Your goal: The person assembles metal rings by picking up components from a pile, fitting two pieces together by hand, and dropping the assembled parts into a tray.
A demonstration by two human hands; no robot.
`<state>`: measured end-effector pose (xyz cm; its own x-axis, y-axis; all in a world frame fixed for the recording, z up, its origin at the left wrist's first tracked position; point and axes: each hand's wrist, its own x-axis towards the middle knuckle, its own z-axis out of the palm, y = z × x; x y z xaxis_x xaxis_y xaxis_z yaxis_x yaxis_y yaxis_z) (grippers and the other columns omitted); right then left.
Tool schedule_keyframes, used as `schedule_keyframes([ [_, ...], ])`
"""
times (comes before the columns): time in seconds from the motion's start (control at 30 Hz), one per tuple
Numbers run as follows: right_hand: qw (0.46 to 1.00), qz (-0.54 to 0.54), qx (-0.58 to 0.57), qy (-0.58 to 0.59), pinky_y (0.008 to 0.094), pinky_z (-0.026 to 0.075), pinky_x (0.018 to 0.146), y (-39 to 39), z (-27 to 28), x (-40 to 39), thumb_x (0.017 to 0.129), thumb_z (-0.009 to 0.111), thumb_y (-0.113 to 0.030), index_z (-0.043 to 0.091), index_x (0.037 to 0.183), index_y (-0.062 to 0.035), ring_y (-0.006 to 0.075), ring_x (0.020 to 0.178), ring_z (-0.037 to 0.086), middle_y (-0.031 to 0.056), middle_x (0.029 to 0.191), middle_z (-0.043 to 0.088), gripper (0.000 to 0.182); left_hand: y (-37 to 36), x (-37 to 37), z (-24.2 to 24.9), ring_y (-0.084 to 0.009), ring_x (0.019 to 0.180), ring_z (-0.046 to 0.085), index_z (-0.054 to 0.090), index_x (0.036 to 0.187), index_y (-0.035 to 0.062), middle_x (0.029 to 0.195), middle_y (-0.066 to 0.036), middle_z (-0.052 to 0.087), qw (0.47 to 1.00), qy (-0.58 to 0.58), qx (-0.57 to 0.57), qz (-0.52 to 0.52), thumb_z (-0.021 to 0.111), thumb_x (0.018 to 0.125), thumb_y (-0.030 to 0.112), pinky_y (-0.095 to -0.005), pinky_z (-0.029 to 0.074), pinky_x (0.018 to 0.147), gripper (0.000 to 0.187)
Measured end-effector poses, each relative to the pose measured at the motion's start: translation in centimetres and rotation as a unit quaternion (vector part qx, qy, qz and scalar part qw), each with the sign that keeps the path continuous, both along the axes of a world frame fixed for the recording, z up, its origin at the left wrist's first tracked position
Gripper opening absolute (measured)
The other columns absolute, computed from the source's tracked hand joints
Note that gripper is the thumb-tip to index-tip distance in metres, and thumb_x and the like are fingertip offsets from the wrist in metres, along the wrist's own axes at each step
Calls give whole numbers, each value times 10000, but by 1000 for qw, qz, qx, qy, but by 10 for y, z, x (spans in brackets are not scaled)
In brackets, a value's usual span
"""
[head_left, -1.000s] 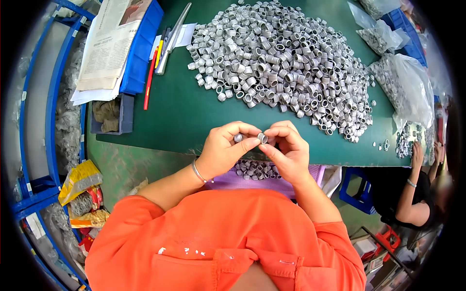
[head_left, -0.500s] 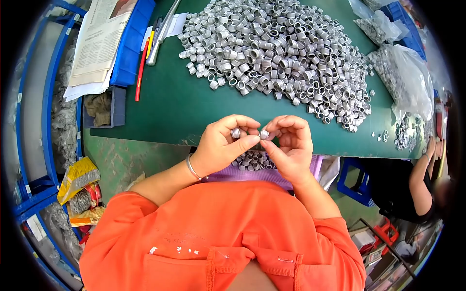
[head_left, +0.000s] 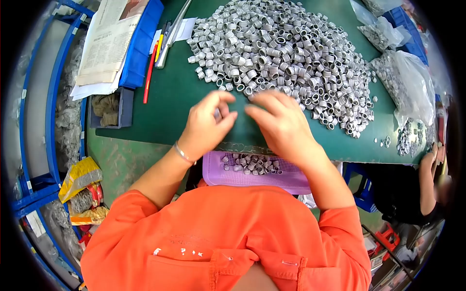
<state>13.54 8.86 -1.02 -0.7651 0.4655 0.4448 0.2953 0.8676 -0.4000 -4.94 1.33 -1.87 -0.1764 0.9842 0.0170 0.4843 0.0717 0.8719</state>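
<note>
Head view: the left hand is positioned above the near part of the green table, fingers curled inward and closed around a small grey metal ring, which is partly hidden by the fingers. The right hand is located to its right, apart from the left hand, with the fingers bent toward the left and blurred; whether it grips anything cannot be told. The pile of metal rings covers the far centre and right of the table, its near edge just beyond the hands. The purple basket is located below the near edge of the table, between the forearms, and contains a smaller batch of rings. A bracelet is fitted on the left wrist. At the far left, the blue bin carries newspaper; a grey bin containing brown cloth is located at its near side. A red pen, a yellow pen and a silver tool lie to the right of the blue bin. At the right, a clear plastic bag rests beside the pile; a co-worker's arm is visible near the table's right end.
</note>
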Motion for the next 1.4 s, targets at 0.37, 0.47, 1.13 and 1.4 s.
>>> schedule_keyframes([
  [0.37,997,-66,26,-23,387,381,840,-21,-29,15,719,601,-97,595,976,-71,246,1030,511,55,1097,545,259,15,17,-5,-193,615,532,606,1000,36,701,-55,521,983,121,58,-123,723,697,28,-322,453,561,325],
  [0.47,997,-47,-54,-4,393,401,862,-25,-33,36,684,633,-17,606,1001,-70,281,1034,514,72,1126,547,323,8,25,-9,-190,594,519,619,968,41,680,-42,508,979,103,63,-162,736,698,29,-313,446,547,295],
  [1.13,954,-281,-14,101,385,431,709,-25,-43,44,788,633,8,599,964,-31,305,796,529,115,883,548,183,-9,42,-18,-70,486,397,622,887,26,680,-12,494,985,12,113,-130,693,742,-22,-224,324,441,168],
  [1.4,934,-221,-235,151,293,452,664,-31,-19,86,803,629,48,610,944,16,229,726,551,115,874,572,146,-18,36,-13,-54,501,425,621,863,19,692,-9,518,990,-19,80,-117,692,749,-19,-204,350,454,140],
])
